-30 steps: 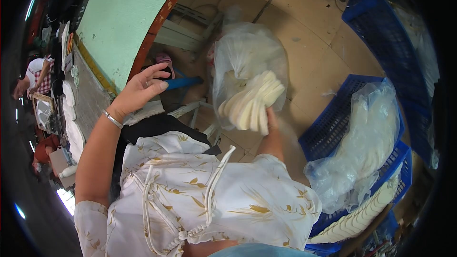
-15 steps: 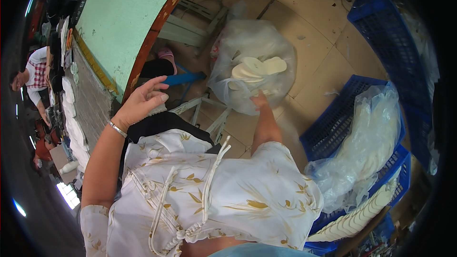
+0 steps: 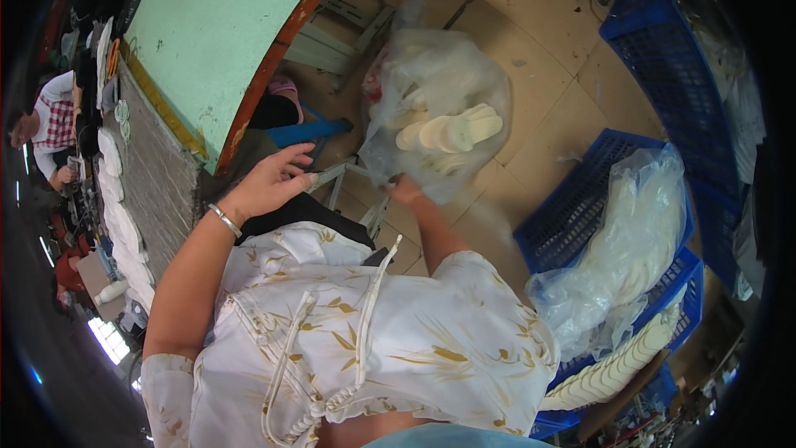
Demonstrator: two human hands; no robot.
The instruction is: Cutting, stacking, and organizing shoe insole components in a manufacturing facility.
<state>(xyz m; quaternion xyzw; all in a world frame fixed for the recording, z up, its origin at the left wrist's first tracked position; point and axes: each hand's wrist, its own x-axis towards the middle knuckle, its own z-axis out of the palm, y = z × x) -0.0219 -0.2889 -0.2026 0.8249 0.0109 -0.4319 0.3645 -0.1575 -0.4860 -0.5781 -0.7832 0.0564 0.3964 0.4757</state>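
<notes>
The hands are held well apart! Down goes the eye to the right hand, placed at the lower left edge of a clear bag with its fingers bent; whether the film is pinched cannot be told. Cream soles are fanned in a small pile at the bag's mouth, more being glimpsed cloudily through the plastic. The bag is set on the tiled floor.

Across to the left hand: it is raised above black cloth, near the green board, fingers curved, thumb brought close; whether anything is gripped cannot be told. On that wrist, a bracelet is worn.

Over at the right, blue crates are grouped, a second bag laid in them, a row of soles stacked alongside. Far left, a person is seen.
</notes>
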